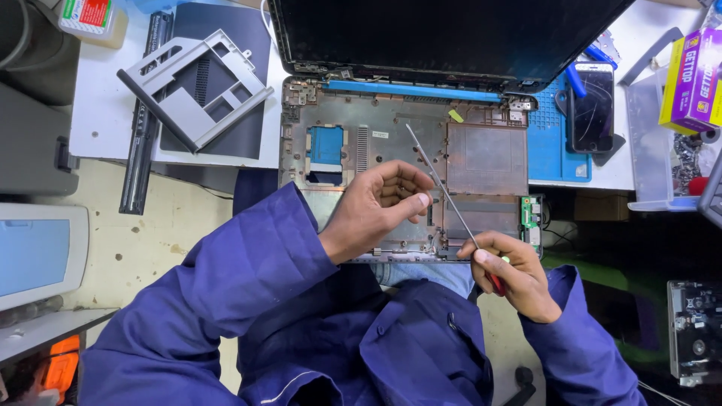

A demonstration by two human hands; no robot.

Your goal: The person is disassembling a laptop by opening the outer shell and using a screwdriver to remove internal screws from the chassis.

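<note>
Laptop: I saw the laptop base [406,162] lying opened up on my lap, against the table.
Left hand: my left hand [376,210] rested curled on it, holding nothing.
Right hand: my right hand [511,274] gripped the screwdriver [444,188].

Grey metal drive caddy bracket [197,86] at 10 o'clock, lying on a dark flat panel [226,30]. Long black battery bar [147,113] just left of it. Cracked black smartphone [592,107] at 2 o'clock on a blue mat [553,143]. Yellow-purple cardboard box [690,79] far right. Pale monitor [37,256] at 9 o'clock.
</note>
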